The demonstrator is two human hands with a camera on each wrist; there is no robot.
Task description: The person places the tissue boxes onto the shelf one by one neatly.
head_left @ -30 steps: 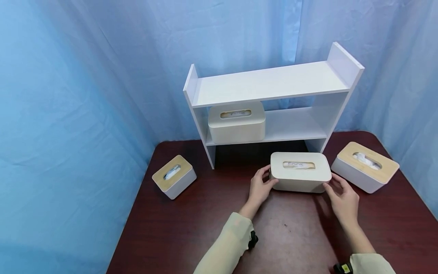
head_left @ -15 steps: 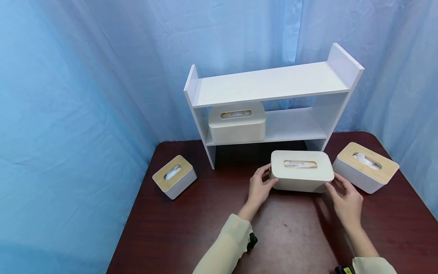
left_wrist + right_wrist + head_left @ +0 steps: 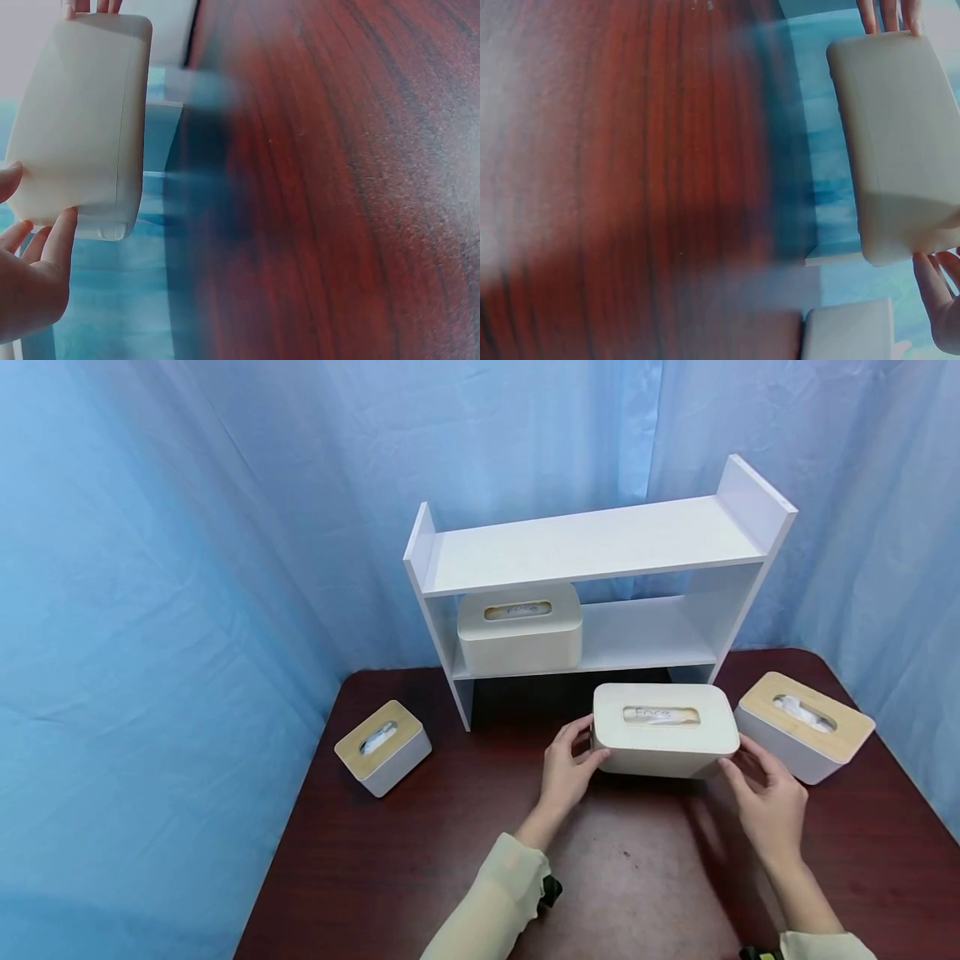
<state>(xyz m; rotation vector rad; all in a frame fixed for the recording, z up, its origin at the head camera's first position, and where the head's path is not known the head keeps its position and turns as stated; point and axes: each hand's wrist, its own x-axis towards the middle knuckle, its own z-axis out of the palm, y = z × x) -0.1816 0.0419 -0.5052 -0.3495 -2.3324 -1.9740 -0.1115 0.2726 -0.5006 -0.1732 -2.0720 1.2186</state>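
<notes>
Both hands hold a cream tissue box [image 3: 666, 763] by its two ends, in front of the white shelf [image 3: 592, 547]. Writing on the packet shows through its lid slot. At the left end are the thumb and fingers of my left hand [image 3: 566, 770]; my right hand [image 3: 772, 806] grips the other end. In the left wrist view the box [image 3: 86, 112] appears raised above the table, its front towards the camera. The right wrist view shows the same box [image 3: 896, 142] between fingertips at both ends.
A similar cream tissue box [image 3: 521, 652] stands at the left of the shelf's middle board. A long wood-lidded tissue box [image 3: 780, 747] sits close beside my right hand. Another, smaller wood-lidded box [image 3: 397, 764] is on the table [image 3: 360, 877] at left. Blue curtains [image 3: 300, 485] hang behind.
The held tissue box has risen and looks larger, its right end shifting right and upward. My right hand has moved right with it; my left hand has moved only slightly.
</notes>
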